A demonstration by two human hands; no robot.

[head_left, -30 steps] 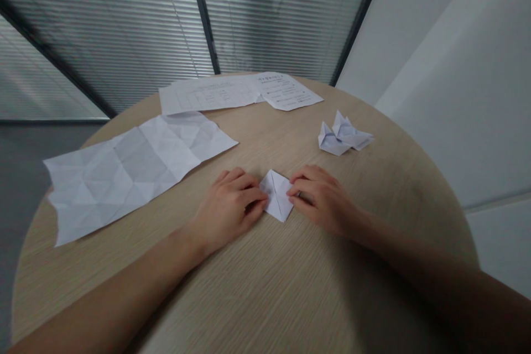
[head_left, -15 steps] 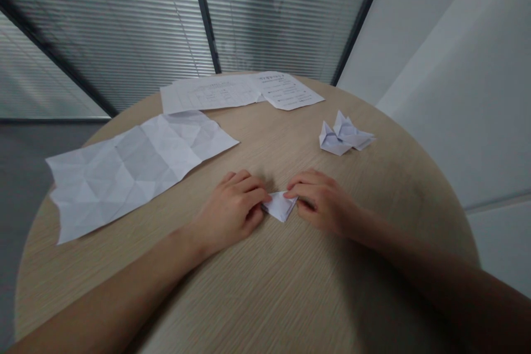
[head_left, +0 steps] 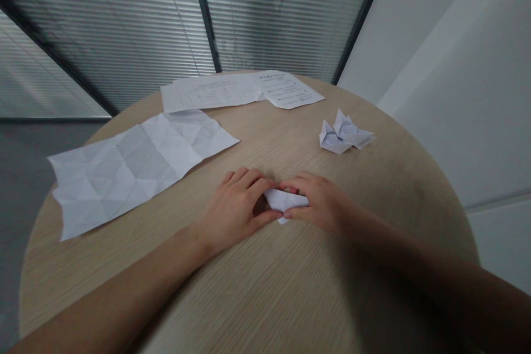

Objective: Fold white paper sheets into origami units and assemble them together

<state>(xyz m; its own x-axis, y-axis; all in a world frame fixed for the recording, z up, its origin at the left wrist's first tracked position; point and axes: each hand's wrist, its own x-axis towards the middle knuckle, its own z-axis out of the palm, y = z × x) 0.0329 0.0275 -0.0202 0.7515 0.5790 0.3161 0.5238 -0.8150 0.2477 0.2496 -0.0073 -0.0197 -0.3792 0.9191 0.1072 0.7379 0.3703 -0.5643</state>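
A small folded white paper (head_left: 285, 199) sits between my two hands at the middle of the table. My left hand (head_left: 236, 204) grips its left side, thumb along the near edge and fingers at the far edge. From the right, my right hand (head_left: 321, 202) pinches the same paper, its thumb tip close to the left thumb. A small paper point sticks out below the thumbs. Part of the paper is hidden under the fingers.
Two folded paper pieces (head_left: 345, 134) stand together at the back right. A large creased sheet (head_left: 136, 168) lies to the left. Printed sheets (head_left: 215, 93) rest at the far edge of the round wooden table (head_left: 265, 293). Blinds (head_left: 136, 27) hang behind.
Both thumbs have come together on the near edge of the paper. Its visible shape has gone from a downward-pointing triangle to a wider band with a small point below.
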